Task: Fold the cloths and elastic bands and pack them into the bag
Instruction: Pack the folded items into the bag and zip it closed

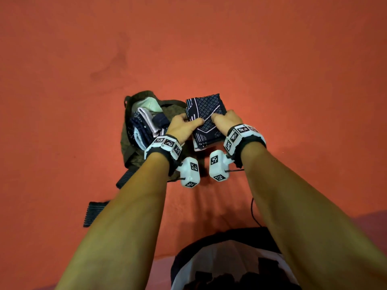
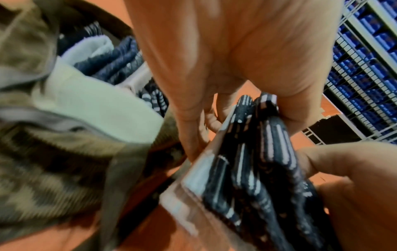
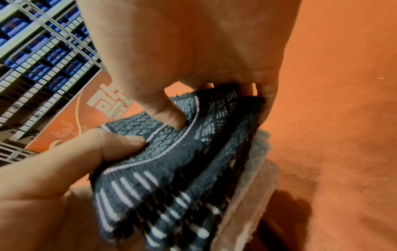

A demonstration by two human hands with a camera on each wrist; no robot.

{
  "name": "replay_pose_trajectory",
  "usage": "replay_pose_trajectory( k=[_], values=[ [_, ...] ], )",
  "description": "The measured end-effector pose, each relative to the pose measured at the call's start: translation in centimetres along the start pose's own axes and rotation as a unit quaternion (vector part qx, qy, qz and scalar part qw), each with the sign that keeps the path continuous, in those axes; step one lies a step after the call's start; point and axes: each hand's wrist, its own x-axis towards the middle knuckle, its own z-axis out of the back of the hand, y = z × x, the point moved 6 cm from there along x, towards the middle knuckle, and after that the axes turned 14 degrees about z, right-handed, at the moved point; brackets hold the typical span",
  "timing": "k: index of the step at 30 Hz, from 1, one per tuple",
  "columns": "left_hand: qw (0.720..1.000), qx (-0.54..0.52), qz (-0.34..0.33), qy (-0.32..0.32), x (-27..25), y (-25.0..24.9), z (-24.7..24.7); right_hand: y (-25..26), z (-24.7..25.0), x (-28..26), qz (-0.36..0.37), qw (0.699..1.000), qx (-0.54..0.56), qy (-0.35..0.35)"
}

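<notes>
A folded navy cloth with a white woven pattern is held above the orange surface, just right of the bag. My left hand pinches its left edge, thumb on top. My right hand grips its right edge, thumb pressed into the top layer. The olive-brown bag lies open at the left, with several folded navy and white cloths standing inside it.
A dark striped elastic band lies on the orange surface at the near left. The bag's dark strap trails toward me. Wire shelving with blue items stands beyond. A thin black cable runs near my body.
</notes>
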Motion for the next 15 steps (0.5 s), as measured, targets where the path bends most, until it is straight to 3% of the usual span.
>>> replay_pose_trajectory(
  k=[7, 15],
  values=[
    [0.997, -0.071, 0.006, -0.033, -0.5, -0.1, 8.0, 6.0, -6.0, 0.2, 0.040, 0.998, -0.023, 0.038],
    [0.993, -0.096, 0.018, -0.068, 0.6, 1.3, 14.9, 9.4, -12.2, 0.4, 0.064, 0.994, -0.057, 0.063]
  ],
)
